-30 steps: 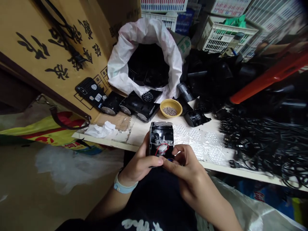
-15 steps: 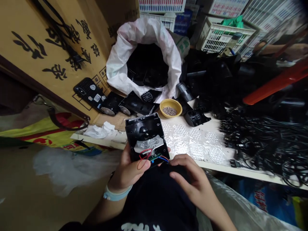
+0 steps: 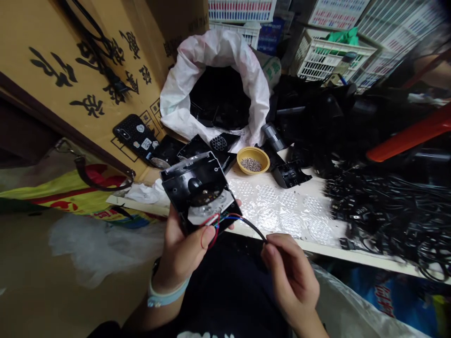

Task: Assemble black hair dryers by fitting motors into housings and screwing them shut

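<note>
The left hand [image 3: 183, 251] grips a black housing [image 3: 195, 190] at lower centre, fingers closed around its lower edge. The right hand [image 3: 289, 277] pinches a black cable [image 3: 252, 225] between its fingertips [image 3: 269, 251]; the cable runs up-left into the housing. Black characters [image 3: 52, 75] on the carton [image 3: 21, 33] at upper left are unreadable.

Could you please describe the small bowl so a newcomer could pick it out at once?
Find the white woven sack of black parts at the back of the pale bench. Just in front of its right side sits a round yellow bowl, the only one there, holding small silvery beads.
</note>
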Tool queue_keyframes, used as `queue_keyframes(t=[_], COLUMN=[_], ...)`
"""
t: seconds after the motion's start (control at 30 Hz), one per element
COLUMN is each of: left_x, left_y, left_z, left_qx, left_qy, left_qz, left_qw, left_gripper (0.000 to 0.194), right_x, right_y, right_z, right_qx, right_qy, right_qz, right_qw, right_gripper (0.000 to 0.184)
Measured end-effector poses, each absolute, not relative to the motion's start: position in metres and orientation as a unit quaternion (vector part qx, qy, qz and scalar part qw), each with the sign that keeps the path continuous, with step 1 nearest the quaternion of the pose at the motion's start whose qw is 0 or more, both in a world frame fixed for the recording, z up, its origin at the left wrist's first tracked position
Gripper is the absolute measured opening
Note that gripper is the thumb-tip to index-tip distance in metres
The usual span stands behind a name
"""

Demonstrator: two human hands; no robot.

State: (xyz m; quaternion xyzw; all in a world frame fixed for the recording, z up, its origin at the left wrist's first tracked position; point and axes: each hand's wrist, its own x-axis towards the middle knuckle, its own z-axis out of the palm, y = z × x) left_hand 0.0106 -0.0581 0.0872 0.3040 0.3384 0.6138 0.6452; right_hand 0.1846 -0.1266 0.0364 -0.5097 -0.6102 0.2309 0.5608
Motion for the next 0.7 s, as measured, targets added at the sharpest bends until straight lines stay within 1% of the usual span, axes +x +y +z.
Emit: queue_keyframes(t=[0.03, 0.13, 0.2, 0.3, 0.37, 0.43, 0.5, 0.57, 0.63, 0.7], left_x=[0.011, 0.015, 0.017, 0.02, 0.021, 0.022, 0.024, 0.027, 0.031, 0.033], left_y=[-0.058, -0.057, -0.056, -0.053, -0.053, -0.056, -0.063, -0.074, -0.086, -0.095], left_z=[0.088, 0.087, 0.084, 0.079, 0.076, 0.073, 0.071, 0.069, 0.069, 0.07], left_qx=[0.303, 0.271, 0.244, 0.211, 0.196, 0.195, 0.211, 0.228, 0.229, 0.209], left_qy=[0.327, 0.33, 0.345, 0.375, 0.392, 0.404, 0.403, 0.401, 0.405, 0.4], left_qz=[0.622, 0.622, 0.605, 0.576, 0.56, 0.549, 0.553, 0.562, 0.567, 0.564], left_qw=[0.644, 0.656, 0.674, 0.695, 0.703, 0.706, 0.698, 0.687, 0.68, 0.691], left_gripper=[0.066, 0.054, 0.043, 0.03, 0.028, 0.03, 0.034, 0.043, 0.057, 0.069], right_x=[0.186, 0.189, 0.191, 0.197, 0.199, 0.199, 0.196, 0.192, 0.187, 0.184], right_y=[-0.127, -0.126, -0.123, -0.115, -0.111, -0.107, -0.106, -0.106, -0.107, -0.108], right_z=[0.043, 0.064, 0.075, 0.086, 0.092, 0.099, 0.104, 0.107, 0.106, 0.105], right_qx=[-0.511, -0.506, -0.51, -0.516, -0.514, -0.512, -0.512, -0.515, -0.517, -0.507], right_qy=[-0.631, -0.698, -0.727, -0.754, -0.768, -0.768, -0.75, -0.727, -0.713, -0.715], right_qz=[0.194, 0.095, 0.059, 0.046, 0.06, 0.096, 0.135, 0.155, 0.156, 0.146], right_qw=[0.551, 0.497, 0.456, 0.404, 0.377, 0.373, 0.396, 0.426, 0.447, 0.459], right_gripper=[0.038, 0.053, 0.057, 0.05, 0.04, 0.031, 0.023, 0.016, 0.019, 0.03])
